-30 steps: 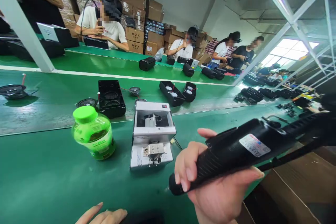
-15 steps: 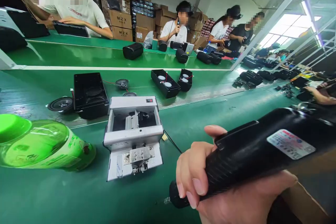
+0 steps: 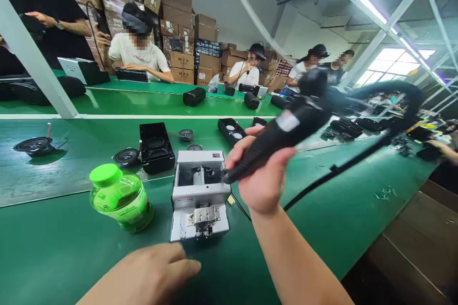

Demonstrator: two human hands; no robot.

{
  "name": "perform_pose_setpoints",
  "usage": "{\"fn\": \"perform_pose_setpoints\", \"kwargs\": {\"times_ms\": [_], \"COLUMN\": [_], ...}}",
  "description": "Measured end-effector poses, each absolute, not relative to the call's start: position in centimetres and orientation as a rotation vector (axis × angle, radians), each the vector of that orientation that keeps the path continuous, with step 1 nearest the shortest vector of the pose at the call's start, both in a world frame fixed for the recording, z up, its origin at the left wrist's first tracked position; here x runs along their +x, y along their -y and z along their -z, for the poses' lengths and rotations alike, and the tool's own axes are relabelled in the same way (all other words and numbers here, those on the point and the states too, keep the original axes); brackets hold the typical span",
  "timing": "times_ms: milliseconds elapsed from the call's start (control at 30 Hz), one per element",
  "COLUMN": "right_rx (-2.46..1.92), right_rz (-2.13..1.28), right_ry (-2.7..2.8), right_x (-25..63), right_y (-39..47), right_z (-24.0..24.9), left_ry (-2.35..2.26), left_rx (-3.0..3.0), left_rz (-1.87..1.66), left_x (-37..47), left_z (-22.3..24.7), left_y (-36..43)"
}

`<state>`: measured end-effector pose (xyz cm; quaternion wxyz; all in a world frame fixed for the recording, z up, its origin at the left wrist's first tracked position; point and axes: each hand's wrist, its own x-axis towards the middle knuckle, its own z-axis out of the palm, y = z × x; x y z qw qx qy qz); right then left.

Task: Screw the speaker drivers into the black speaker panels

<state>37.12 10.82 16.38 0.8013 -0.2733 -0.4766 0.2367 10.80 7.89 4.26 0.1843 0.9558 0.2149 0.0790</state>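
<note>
My right hand (image 3: 263,183) is wrapped round the body of a black electric screwdriver (image 3: 277,138). The tool is tilted, its lower end beside the screw-feeder machine (image 3: 201,193), its top up to the right with a dark cable (image 3: 318,183). The bit cannot be made out. My left hand (image 3: 153,271) hovers low in front of the machine, its fingers curled together. Whatever those fingers may hold is hidden. Left of the machine stands a bottle with a green cap (image 3: 119,198).
Behind the machine lie an open black speaker housing (image 3: 156,147), loose speakers (image 3: 35,146) and another open housing (image 3: 231,131). A white frame post (image 3: 39,52) rises at left. Small loose parts (image 3: 385,194) lie at right. Co-workers (image 3: 141,52) sit and stand across the bench.
The screwdriver has moved up and away from me in my right hand, its lower end now beside the machine. My left hand has come into view at the bottom. The view has shifted.
</note>
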Motion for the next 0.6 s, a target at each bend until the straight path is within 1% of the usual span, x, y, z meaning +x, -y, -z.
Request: {"fn": "perform_pose_setpoints", "kwargs": {"times_ms": [67, 167, 267, 367, 467, 600], "right_rx": [-0.532, -0.508, -0.54, -0.583, -0.607, -0.581], "right_rz": [-0.47, -0.45, -0.584, -0.745, -0.835, -0.925], "right_ry": [0.912, 0.783, 0.755, 0.769, 0.808, 0.872], "right_x": [37.7, 38.9, 40.3, 41.4, 41.8, 41.8], "right_y": [-9.4, -6.3, -3.9, -2.7, -2.2, -1.9], "right_z": [-16.7, -17.5, -16.7, -14.6, -12.5, -11.4], "left_ry": [-0.494, -0.279, -0.178, -0.182, -0.201, -0.239], "left_rx": [2.575, 2.48, 2.411, 2.359, 2.336, 2.297], "left_rz": [0.004, 0.127, 0.181, 0.219, 0.245, 0.268], "left_x": [13.0, 15.8, 17.3, 17.8, 18.0, 18.1], "left_z": [-6.0, -6.5, -5.2, -3.7, -2.6, -1.4], "left_y": [-9.1, -10.1, -10.6, -10.9, -10.9, -10.7]}}
